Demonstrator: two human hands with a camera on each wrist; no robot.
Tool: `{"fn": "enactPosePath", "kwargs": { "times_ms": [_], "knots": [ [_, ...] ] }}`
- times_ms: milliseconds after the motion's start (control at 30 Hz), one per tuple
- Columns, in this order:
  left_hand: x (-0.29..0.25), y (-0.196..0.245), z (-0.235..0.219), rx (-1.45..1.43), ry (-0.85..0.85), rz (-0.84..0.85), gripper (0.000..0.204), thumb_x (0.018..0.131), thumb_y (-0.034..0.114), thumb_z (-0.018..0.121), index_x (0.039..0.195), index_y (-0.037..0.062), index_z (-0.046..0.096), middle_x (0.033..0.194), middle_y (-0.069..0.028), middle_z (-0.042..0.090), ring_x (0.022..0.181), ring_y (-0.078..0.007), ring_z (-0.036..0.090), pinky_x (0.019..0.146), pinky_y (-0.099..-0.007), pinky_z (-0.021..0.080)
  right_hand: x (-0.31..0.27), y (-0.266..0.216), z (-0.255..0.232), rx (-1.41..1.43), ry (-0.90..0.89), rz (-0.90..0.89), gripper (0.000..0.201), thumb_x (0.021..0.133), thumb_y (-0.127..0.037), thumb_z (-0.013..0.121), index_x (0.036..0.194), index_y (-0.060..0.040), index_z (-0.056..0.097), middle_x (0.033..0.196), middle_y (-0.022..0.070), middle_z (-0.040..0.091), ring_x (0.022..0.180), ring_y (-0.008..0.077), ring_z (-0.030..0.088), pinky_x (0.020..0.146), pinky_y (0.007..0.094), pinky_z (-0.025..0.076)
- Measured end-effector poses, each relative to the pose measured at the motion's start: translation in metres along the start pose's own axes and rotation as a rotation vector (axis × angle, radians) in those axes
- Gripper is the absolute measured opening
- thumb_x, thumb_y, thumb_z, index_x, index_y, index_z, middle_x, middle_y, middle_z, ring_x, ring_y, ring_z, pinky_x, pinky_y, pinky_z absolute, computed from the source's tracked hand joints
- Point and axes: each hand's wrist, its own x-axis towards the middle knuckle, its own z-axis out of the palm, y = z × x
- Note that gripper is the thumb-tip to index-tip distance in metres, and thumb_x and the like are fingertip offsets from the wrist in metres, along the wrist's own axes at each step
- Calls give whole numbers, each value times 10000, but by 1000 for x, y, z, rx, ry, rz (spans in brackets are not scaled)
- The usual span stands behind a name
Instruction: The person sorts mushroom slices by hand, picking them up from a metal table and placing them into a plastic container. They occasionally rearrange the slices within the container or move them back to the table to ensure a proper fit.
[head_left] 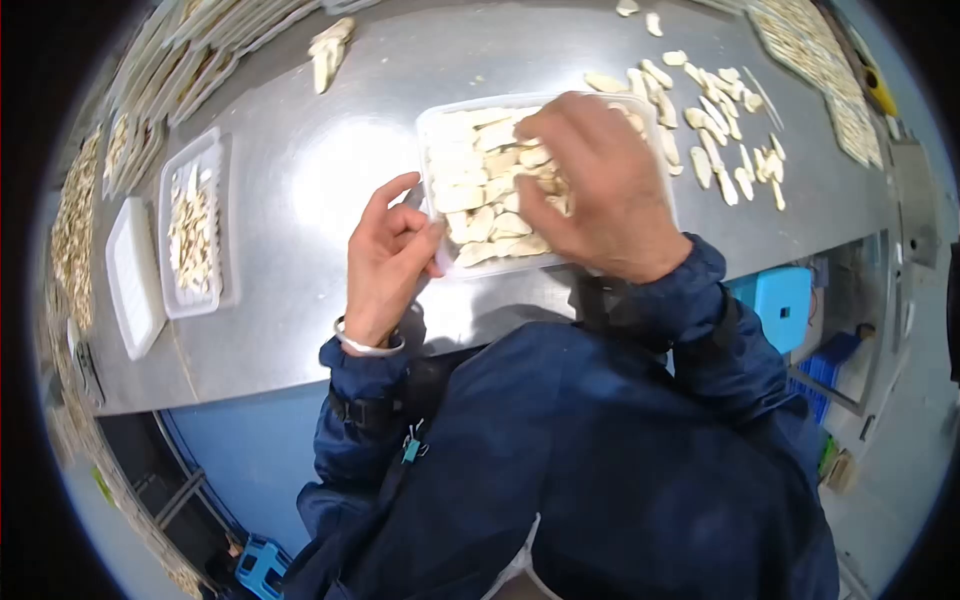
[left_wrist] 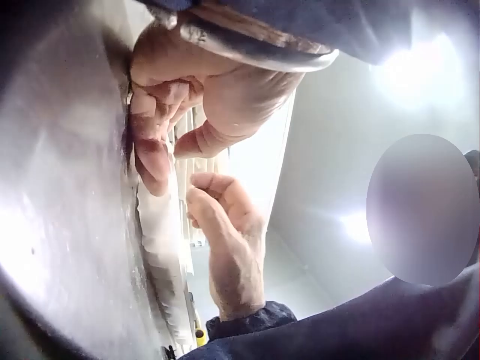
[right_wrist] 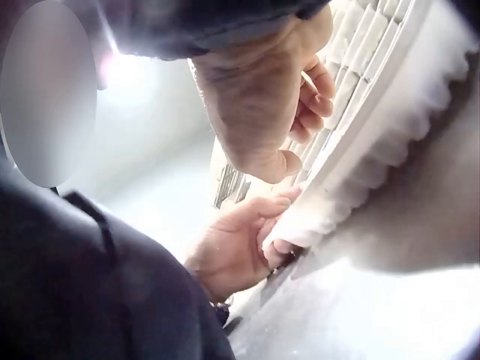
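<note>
A white plastic tray (head_left: 470, 262) filled with rows of cream-coloured, mushroom-like slices (head_left: 485, 185) is on the metal table in front of me. At its left corner my left hand (head_left: 385, 260) pinches the rim, the thumb on top and fingers at the outer side, as the right wrist view also shows. My right hand (head_left: 610, 185) is over the tray's right half, slightly blurred, its fingers bent down toward the slices. In the right wrist view the right hand (right_wrist: 259, 105) has thumb and fingers apart, with nothing visible between them. Its palm hides part of the tray's contents.
Loose cream pieces (head_left: 715, 120) lie scattered on the metal table (head_left: 300, 230) at the right, with a small clump (head_left: 330, 50) at the back. On the left are a tray of small bits (head_left: 195, 225) and a white tray (head_left: 135, 280). Filled trays (head_left: 820, 70) line the back corners.
</note>
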Motion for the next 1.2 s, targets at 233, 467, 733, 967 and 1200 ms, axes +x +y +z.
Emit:
{"fn": "enactPosePath", "kwargs": {
  "times_ms": [233, 467, 733, 967, 1200],
  "knots": [
    [-2, 6, 2, 1, 17, -28, 533, 857, -46, 602, 1359, -14, 425, 788, -13, 562, 620, -78, 541, 546, -204, 443, -55, 102, -108, -326, 58, 482, 44, 803, -57, 610, 836, -28, 614, 811, 121, 608, 716, 316, 600, 659, 396, 478],
    [-17, 12, -25, 125, 58, -21, 569, 850, 3, 629, 1376, -19, 413, 785, 0, 538, 616, -62, 518, 538, -189, 425, -78, 121, -89, -267, -137, 582, 156, 820, -152, 587, 853, -3, 615, 836, 187, 617, 779, 390, 601, 709, 464, 467],
    [-21, 9, -45, 139, 82, -16, 568, 839, -21, 622, 1368, -30, 416, 772, -22, 553, 616, -81, 526, 550, -208, 451, -42, 133, -41, -397, -317, 584, 275, 829, -223, 578, 912, 39, 588, 870, 217, 655, 834, 366, 646, 781, 443, 511],
    [-20, 7, -38, 106, 89, -20, 568, 841, -16, 629, 1367, -32, 416, 776, -24, 557, 616, -77, 529, 547, -205, 450, -42, 141, -37, -472, -372, 608, 203, 822, -133, 536, 925, 31, 598, 873, 226, 655, 836, 381, 646, 766, 447, 507],
    [-19, 9, -30, 97, 98, -26, 571, 840, -20, 632, 1368, -33, 413, 779, -20, 553, 611, -75, 523, 544, -206, 449, -59, 164, -58, -244, -177, 758, 213, 826, -106, 549, 976, 17, 635, 833, 191, 664, 754, 345, 641, 694, 417, 492]
  ]
}}
